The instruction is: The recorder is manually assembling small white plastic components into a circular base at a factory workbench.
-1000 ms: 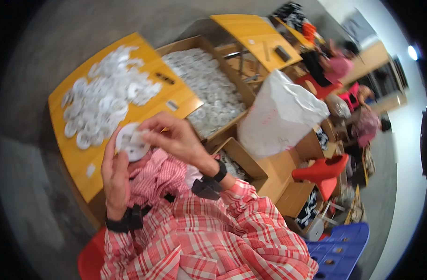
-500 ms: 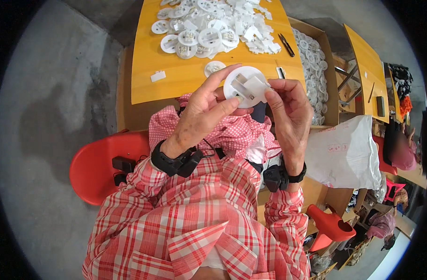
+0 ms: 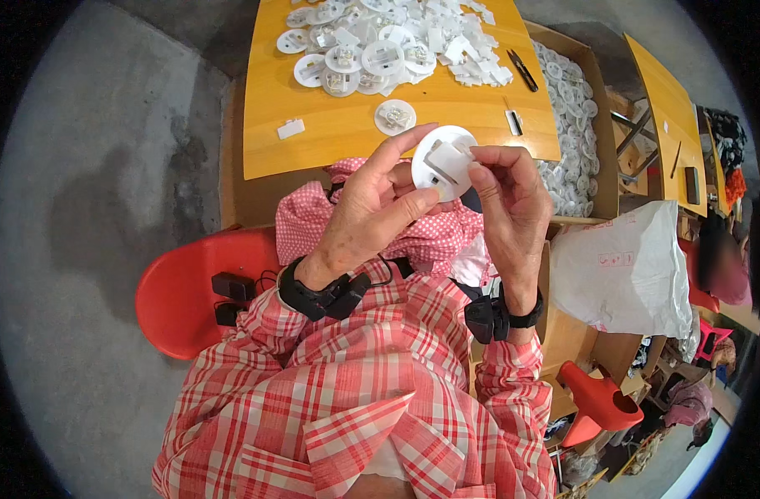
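My left hand (image 3: 367,212) holds a round white plastic disc (image 3: 423,164) by its left rim, with the thumb on its face and the fingers behind. A small white rectangular cover (image 3: 448,156) lies over the recess in the disc's middle. Thumb and forefinger of my right hand (image 3: 517,200) pinch at the right edge of cover and disc; whether the cover is seated I cannot tell. Below it on the disc shows a small dark part. Just beyond my hands, another white disc (image 3: 394,117) with wiring lies on the yellow table (image 3: 338,150).
Heaped at the table's back are white discs (image 3: 382,56) and rectangular covers (image 3: 480,71). One loose cover (image 3: 291,128) lies left, a slim black tool (image 3: 523,71) right. A cardboard box (image 3: 603,125) of discs stands beside the table, near a white sack (image 3: 621,266).
The cover, which sat tilted and overlapping the disc's right edge, now lies further over the recess. Both hands and the disc have turned slightly. The view has shifted a little.
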{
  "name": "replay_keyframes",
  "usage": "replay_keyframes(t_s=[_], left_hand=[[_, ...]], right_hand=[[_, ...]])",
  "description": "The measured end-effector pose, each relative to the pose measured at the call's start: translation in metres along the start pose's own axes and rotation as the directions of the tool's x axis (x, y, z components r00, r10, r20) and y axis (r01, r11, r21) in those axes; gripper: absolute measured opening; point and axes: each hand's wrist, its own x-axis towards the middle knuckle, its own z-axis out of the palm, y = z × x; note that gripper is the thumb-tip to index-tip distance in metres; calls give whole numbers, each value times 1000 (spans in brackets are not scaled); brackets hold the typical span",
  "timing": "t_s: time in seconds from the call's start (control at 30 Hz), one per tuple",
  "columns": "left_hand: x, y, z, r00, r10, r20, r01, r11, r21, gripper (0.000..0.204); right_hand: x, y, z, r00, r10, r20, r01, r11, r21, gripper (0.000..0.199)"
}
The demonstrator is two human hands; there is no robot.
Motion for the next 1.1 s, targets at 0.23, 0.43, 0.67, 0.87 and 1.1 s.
replay_keyframes(t_s=[0.23, 0.43, 0.67, 0.87, 1.1], left_hand=[[-1, -3, 2, 1000, -11, 17, 11, 1000, -11, 53], [0, -4, 3, 1000, -20, 24, 20, 1000, -8, 52], [1, -5, 2, 999, -30, 29, 30, 1000, -1, 52], [0, -5, 3, 999, -37, -19, 37, 999, 11, 57], [-2, -5, 3, 999, -29, -27, 30, 999, 28, 57]], right_hand=[[-4, 0, -2, 987, -159, -29, 155, 982, -104, 14], [-2, -1, -2, 960, -277, -25, 269, 948, -172, 17], [-1, -2, -2, 960, -281, 0, 278, 948, -155, 18], [-2, -2, -2, 962, -271, -8, 268, 956, -122, 16], [-2, 0, -1, 956, -295, 6, 293, 946, -139, 17]])
